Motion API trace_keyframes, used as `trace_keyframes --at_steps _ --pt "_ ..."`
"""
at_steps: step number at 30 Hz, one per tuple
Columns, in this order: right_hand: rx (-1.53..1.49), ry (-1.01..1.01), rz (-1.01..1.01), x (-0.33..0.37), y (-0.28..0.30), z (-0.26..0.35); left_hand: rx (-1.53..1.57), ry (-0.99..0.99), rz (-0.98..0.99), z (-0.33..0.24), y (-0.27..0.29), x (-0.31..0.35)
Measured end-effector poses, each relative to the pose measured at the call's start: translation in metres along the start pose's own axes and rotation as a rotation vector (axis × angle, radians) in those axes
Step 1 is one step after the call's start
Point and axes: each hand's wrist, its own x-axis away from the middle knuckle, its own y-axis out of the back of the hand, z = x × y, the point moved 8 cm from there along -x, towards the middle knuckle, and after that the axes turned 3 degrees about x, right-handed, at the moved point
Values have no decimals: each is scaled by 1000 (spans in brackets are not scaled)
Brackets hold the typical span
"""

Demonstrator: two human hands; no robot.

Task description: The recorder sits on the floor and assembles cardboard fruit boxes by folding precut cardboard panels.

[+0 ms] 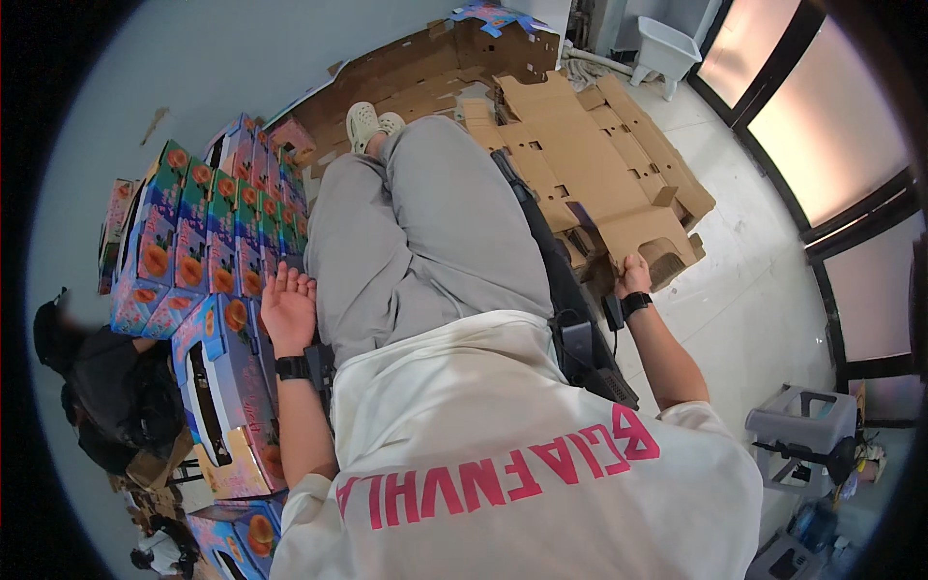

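My left hand [290, 307] is palm up beside my left thigh, its fingers loosely curled and apart with nothing in them. Close to it, on its left, stand stacked printed carton boxes [190, 232] in blue, pink and green with orange fruit pictures. One larger box [237, 377] with a dark slot in its side stands next to my left forearm. On the other side my right hand [633, 277] grips the near edge of a flat, die-cut brown cardboard sheet [570, 159]. That sheet has slots, flaps and a curved cutout, and lies over more cardboard.
Brown cardboard [406, 72] lines the far wall by my feet. A white plastic basin [667, 48] stands far right, near dark-framed glass doors [802, 87]. At right is a grey pet carrier [797, 420]. A person in black [116, 387] is at far left, another lower down.
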Motion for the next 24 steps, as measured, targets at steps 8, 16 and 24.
trace_keyframes --at_steps 8,16,24 --pt "280 -103 -120 -29 64 30 -28 -22 -78 -10 11 9" --pt "1633 588 -74 11 64 86 -38 -17 -42 -15 20 13" --pt "1819 281 46 14 14 69 -86 -53 -163 -21 27 13"
